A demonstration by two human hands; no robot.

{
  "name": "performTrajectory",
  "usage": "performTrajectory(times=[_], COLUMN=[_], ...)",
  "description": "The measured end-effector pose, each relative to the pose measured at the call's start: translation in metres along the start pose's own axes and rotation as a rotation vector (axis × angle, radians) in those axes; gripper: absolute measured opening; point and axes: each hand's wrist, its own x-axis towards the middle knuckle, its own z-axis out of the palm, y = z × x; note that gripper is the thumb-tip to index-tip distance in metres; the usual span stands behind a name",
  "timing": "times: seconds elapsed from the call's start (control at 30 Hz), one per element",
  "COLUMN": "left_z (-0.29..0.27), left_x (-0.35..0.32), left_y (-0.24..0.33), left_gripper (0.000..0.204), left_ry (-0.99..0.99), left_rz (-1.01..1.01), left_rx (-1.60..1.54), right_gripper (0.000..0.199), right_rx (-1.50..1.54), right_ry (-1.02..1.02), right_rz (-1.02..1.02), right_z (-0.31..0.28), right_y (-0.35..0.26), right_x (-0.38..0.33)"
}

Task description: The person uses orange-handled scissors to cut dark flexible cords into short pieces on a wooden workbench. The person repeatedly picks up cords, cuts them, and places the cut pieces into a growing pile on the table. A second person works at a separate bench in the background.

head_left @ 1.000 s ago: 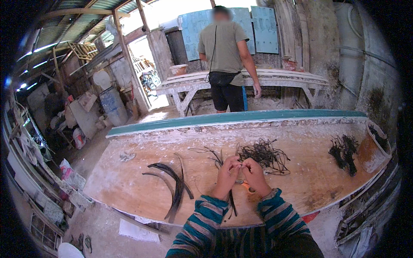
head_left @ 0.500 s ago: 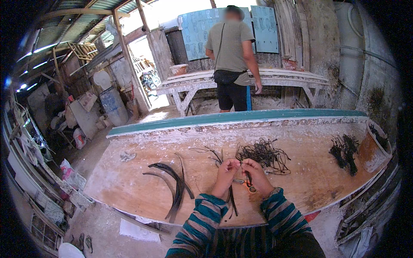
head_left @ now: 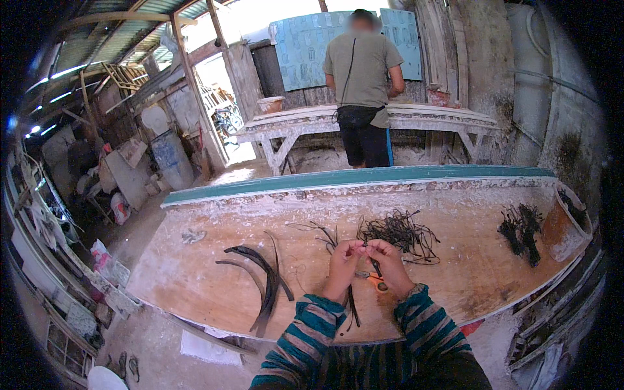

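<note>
Hands: two, both the wearer's own, raised together over the near middle of the wooden worktable (head_left: 214, 286). Left hand (head_left: 342, 257) and right hand (head_left: 389, 257) meet fingertip to fingertip; each pinches a thin dark strand (head_left: 365, 247) stretched short between them. Fingers of both are pressed together on the strand, not spread. Sleeves are striped teal and dark.

Scissors: one pair, orange-handled (head_left: 376, 281), lying on the table just under the right hand; touching or not cannot be told.

Dark strips under the left forearm: a few, hanging toward the near edge (head_left: 351, 312); exact number unclear.

Strand piles on the table, counted: three. Pile one, a loose tangle (head_left: 400, 233), just beyond the hands. Pile two, a thinner scatter of stems (head_left: 322, 233), left of it. Pile three, a darker clump (head_left: 520, 227), well apart at the right end.

Curved dark strips (head_left: 260, 279): about four, long and arched, lying side by side to the left of the hands, ends converging near the table's front edge.

Pot: one, reddish-brown, tilted (head_left: 564, 227), at the far right edge, with dark material inside.

Far edge of the table has a teal rim (head_left: 364, 177).

Other person: one, standing with back turned (head_left: 364, 84) at a white bench (head_left: 299, 120) beyond the table. One small pot stands on that bench (head_left: 271, 104).
</note>
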Motion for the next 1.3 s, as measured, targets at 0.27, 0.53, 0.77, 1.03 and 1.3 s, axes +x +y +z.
performTrajectory(times=[0.27,0.53,0.77,1.03,1.3], left_z=[-0.002,-0.002,-0.003,-0.005,-0.009], left_x=[0.0,0.0,-0.002,0.002,0.004], left_y=[-0.006,-0.006,0.004,-0.004,-0.001], left_gripper=[0.015,0.015,0.01,0.011,0.012], left_ry=[0.056,0.08,0.035,-0.019,-0.162], left_rz=[-0.101,-0.031,-0.094,-0.082,-0.126], left_rx=[0.011,0.064,0.009,-0.094,-0.203], right_gripper=[0.01,0.014,0.009,0.008,0.015], right_rx=[-0.126,-0.21,-0.219,-0.165,-0.239], right_ry=[0.01,0.024,0.017,0.004,-0.059], right_rz=[-0.03,-0.096,-0.134,-0.118,-0.048], right_z=[-0.001,-0.003,-0.002,0.001,0.005], right_y=[0.004,0.004,0.002,-0.006,-0.02], right_x=[0.002,0.001,0.001,0.0,-0.006])
